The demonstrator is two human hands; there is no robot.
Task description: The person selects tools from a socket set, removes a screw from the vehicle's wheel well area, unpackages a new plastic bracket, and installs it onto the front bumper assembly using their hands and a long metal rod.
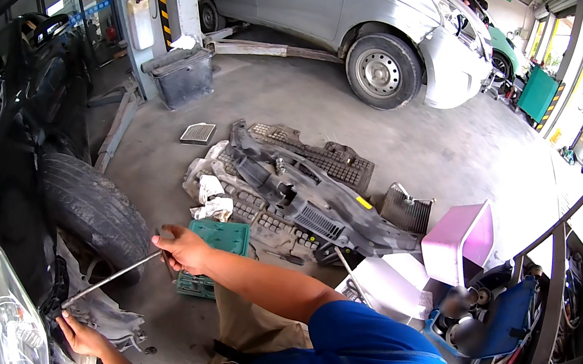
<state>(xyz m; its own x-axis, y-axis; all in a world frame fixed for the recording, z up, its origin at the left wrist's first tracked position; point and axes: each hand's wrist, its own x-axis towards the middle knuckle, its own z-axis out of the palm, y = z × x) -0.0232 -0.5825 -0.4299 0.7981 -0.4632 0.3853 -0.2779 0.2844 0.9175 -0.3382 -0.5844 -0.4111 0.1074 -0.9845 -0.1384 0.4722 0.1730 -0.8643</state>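
Note:
My right hand (pixel 187 250) is closed round the upper end of a long ratchet wrench with an extension bar (pixel 112 277); its handle shows beside the fingers. The bar slants down to the front corner of a dark car at the left. At the bar's lower end, the fingertips of my left hand (pixel 81 337) are closed about its tip, beside the clear headlight (pixel 15 314). What the tip sits on is hidden. Beyond the bar is the car's front tyre (pixel 95 210), with torn-looking grey liner (pixel 101 308) below it.
A green tool case (pixel 221 234) lies open by my legs. Black plastic trim (pixel 306 188) and floor mats (pixel 345 164) cover the floor ahead. At right stand a pink bin (pixel 457 238), a blue tray (pixel 508 322) of parts and a metal rack (pixel 552 298). A silver van (pixel 323 0) stands behind.

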